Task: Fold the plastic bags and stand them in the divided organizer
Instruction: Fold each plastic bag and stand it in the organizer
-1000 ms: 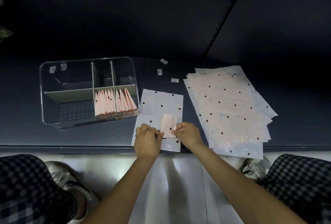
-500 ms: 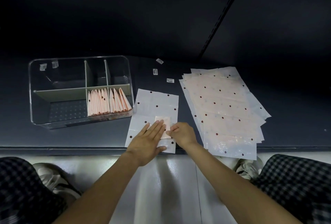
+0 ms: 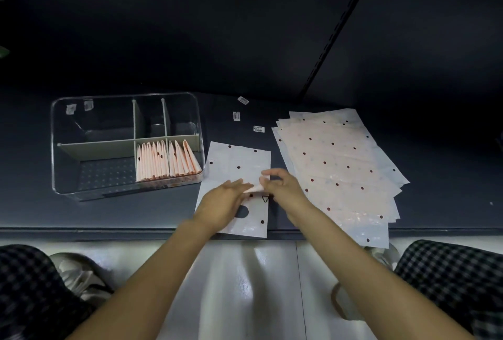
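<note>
Both hands meet over a flat bag near the front edge of a dark desk (image 3: 81, 211). Left hand (image 3: 221, 205) lies flat, fingers straight and together, pointing right and pressing down on the flat bag (image 3: 239, 160). Right hand (image 3: 283, 186) curls its thumb and fingers around a small folded bag (image 3: 255, 188), pinching it just above the flat one. That folded piece is pale pink and sits between the two hands, touching the left fingertips (image 3: 239, 182) and tilted up at its right edge.

Beneath them, the flat bag is white with dark dots, with a round cut-out hole partly hidden under the left hand. Its near edge reaches the desk's front rim.

To the left stands a clear organizer (image 3: 57, 149) with grey dividers. Its near right compartment holds a row of folded pink bags (image 3: 163, 162) standing on edge, the rightmost ones leaning right. Whether anything is in the other compartments cannot be told beyond two small stickers on the far wall.

To the right, well apart from the organizer, lies a fanned stack of bags (image 3: 340, 165), pinkish white with dark dots, its near corner hanging past the desk edge. Three small labels (image 3: 236, 116) lie on the desk behind the flat bag.

Checked trouser legs and pale shoes show at the bottom corners, on a light floor.
</note>
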